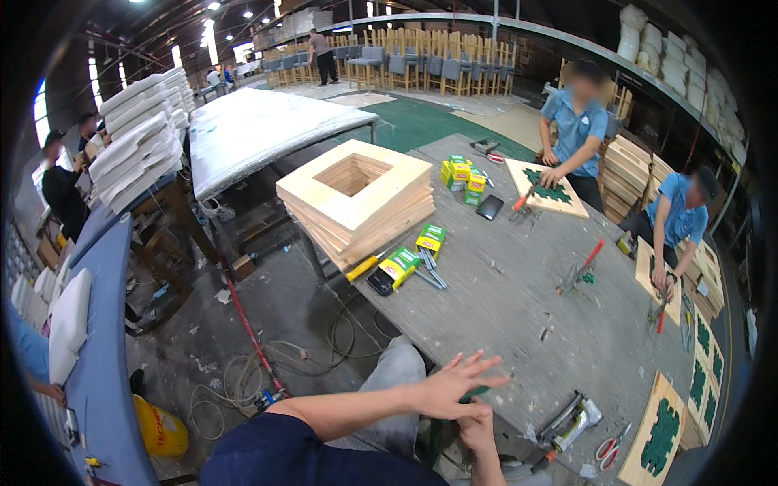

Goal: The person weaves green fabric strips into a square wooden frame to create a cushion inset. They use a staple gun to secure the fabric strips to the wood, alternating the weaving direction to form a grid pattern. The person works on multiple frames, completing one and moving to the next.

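Note:
Over the near edge of the table, my left hand (454, 390) is open, palm down, with its fingers spread. My right hand (478, 428) is just below it, fingers closed; the left thumb side overlaps it. A bit of green webbing (475, 393) shows between the two hands, and the right hand appears to grip it. More green material hangs by my lap, partly hidden by the left forearm. To the right of my hands lie a staple gun (562, 415), a white tube-shaped item (577, 425) and red-handled scissors (612, 447).
Square wooden frames (356, 202) are stacked at the table's left edge. Near them are yellow-green boxes (399, 266), metal staple strips (432, 267) and a phone (489, 207). A wooden frame with green webbing (660, 433) lies at right. Two co-workers in blue shirts (577, 121) work opposite.

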`<state>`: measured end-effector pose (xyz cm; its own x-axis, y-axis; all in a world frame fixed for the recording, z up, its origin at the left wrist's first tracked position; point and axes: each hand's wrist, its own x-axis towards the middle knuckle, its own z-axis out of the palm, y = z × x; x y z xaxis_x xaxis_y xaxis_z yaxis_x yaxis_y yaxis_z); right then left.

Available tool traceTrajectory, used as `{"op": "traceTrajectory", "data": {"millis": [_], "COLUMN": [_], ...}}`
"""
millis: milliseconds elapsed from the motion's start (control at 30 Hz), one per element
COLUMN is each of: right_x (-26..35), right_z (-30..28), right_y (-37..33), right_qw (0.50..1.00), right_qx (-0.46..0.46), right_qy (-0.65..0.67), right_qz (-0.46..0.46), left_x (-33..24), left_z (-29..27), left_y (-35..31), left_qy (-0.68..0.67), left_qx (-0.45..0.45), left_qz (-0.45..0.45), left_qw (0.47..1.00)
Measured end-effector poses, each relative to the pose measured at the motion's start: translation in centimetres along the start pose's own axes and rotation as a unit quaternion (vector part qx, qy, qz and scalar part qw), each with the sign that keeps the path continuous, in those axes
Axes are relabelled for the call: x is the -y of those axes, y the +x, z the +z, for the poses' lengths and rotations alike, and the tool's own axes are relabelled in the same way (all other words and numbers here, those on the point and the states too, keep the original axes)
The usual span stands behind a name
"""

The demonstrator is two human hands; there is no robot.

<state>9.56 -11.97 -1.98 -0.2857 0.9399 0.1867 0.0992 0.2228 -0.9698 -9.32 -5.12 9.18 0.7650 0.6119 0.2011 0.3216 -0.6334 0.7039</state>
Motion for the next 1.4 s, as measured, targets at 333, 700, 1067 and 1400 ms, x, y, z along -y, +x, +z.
{"op": "traceTrajectory", "data": {"millis": [333, 700, 1067, 1400], "right_x": [-1.6, -2.3, -2.2, -1.1], "right_z": [-1.4, -3.8, -2.6, -0.8], "right_y": [7.5, 6.1, 4.4, 1.8], "right_qw": [0.919, 0.903, 0.92, 0.849], "right_qx": [-0.304, -0.307, -0.287, -0.243], "right_qy": [0.163, 0.22, 0.238, 0.452], "right_qz": [0.189, 0.204, 0.122, 0.123], "left_x": [21.2, 26.7, 14.1, -10.1], "left_z": [-31.2, -30.8, -20.4, -26.0], "left_y": [1.6, 1.2, -6.4, -12.9], "left_qy": [0.357, 0.35, 0.36, -0.086], "left_qx": [-0.283, -0.209, -0.202, -0.291], "left_qz": [-0.418, -0.441, -0.339, -0.247], "left_qw": [0.786, 0.8, 0.845, 0.92]}}
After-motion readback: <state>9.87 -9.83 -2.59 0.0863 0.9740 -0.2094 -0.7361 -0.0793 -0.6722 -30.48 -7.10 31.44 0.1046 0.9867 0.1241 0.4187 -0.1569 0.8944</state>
